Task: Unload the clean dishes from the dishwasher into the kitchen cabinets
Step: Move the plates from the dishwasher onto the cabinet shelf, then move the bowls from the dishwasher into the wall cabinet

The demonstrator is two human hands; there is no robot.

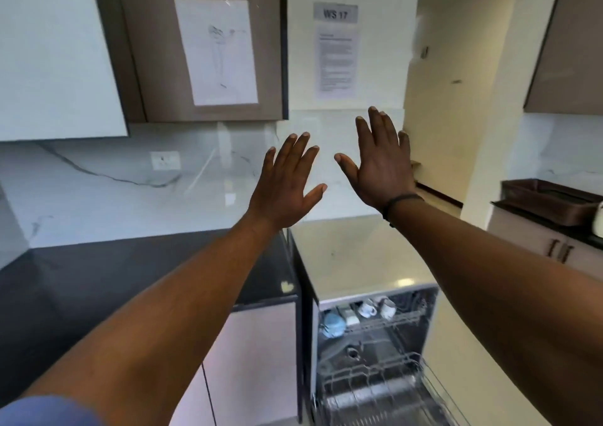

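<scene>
Dishes (359, 314) sit in the upper rack of the open dishwasher (375, 354), low and right of the dark counter (98, 279). Above, my left hand (285, 182) and right hand (380, 164) are raised side by side, fingers spread wide, holding nothing, right of the brown cabinet (202, 47).

Both arms reach forward, the left hand (284, 182) and right hand (380, 161) raised with fingers spread, holding nothing. Below them the open white dishwasher (375, 354) shows white cups (377, 308) and a pale blue bowl (333, 324) in its upper wire rack (391, 323), beside the black stone countertop's (130, 279) right edge.
</scene>
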